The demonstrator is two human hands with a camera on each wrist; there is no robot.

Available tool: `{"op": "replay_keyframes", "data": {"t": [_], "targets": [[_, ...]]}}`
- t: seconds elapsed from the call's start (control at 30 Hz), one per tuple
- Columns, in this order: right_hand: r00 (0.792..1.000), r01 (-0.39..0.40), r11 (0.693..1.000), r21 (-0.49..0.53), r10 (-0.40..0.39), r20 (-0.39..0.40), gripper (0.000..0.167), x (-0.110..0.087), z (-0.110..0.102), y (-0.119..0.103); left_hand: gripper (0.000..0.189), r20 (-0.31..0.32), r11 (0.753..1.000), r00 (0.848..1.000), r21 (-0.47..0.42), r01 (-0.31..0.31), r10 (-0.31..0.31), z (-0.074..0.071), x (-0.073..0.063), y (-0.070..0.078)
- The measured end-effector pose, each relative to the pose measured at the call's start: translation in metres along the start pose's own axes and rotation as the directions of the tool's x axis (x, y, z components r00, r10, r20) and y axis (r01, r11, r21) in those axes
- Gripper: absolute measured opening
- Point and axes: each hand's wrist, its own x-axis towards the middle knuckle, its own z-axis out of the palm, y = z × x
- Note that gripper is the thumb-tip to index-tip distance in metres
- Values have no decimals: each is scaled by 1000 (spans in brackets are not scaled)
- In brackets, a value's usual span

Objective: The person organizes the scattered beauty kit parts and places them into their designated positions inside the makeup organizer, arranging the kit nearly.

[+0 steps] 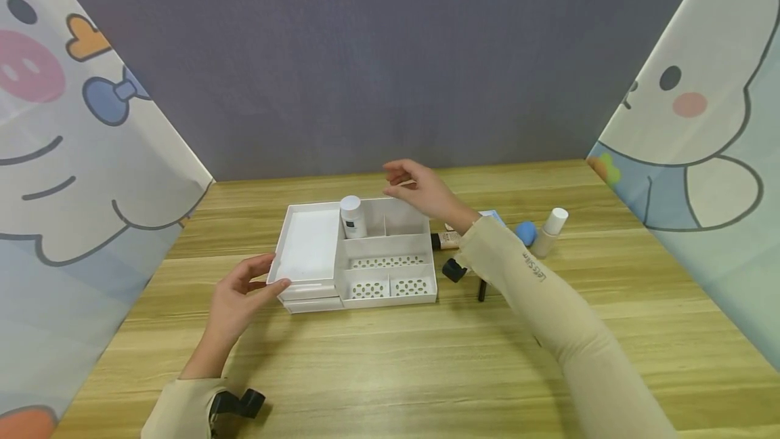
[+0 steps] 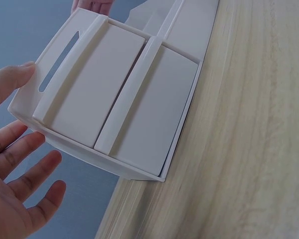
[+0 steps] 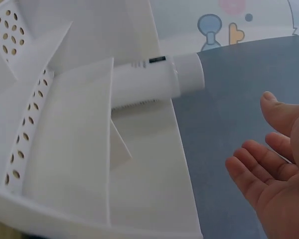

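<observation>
A white desk organizer [image 1: 390,247] stands on the table, with drawers at its left front and open compartments on the right. My left hand [image 1: 240,297] holds its left front corner, thumb on the front face and fingers at the left side; in the left wrist view the thumb lies by the handle slot of the drawer front [image 2: 92,79]. A white bottle [image 1: 353,217] with a white cap stands in the back compartment beside the drawers. Empty and loosely curled, my right hand [image 1: 426,190] hovers over the organizer's back right corner, apart from the bottle [image 3: 144,82].
Right of the organizer lie a dark-capped beige tube [image 1: 449,240], a blue ball [image 1: 526,232] and a bottle with a white cap [image 1: 553,225]. The right sleeve partly covers other small items there. A grey panel [image 1: 390,66] rises behind the table.
</observation>
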Motion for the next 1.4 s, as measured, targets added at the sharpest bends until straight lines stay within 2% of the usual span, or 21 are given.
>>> {"op": "replay_keyframes", "data": {"t": [0.5,0.73,1.23,1.4], "targets": [[998,-6,1000,-3,6,-64,44,-21,-40,12,45,-1,1000,1000,5,11,-11,-1,-1,1],[994,-37,998,-51,31,-107,45,-34,-60,17,45,-3,1000,1000,13,15,-15,-1,-1,1],[989,-93,991,-92,81,-123,50,-70,-101,22,45,3,1000,1000,15,26,-26,-1,-1,2],[987,-77,987,-143,55,-153,49,-84,-114,28,46,7,999,1000,27,26,-26,-1,0,2]]}}
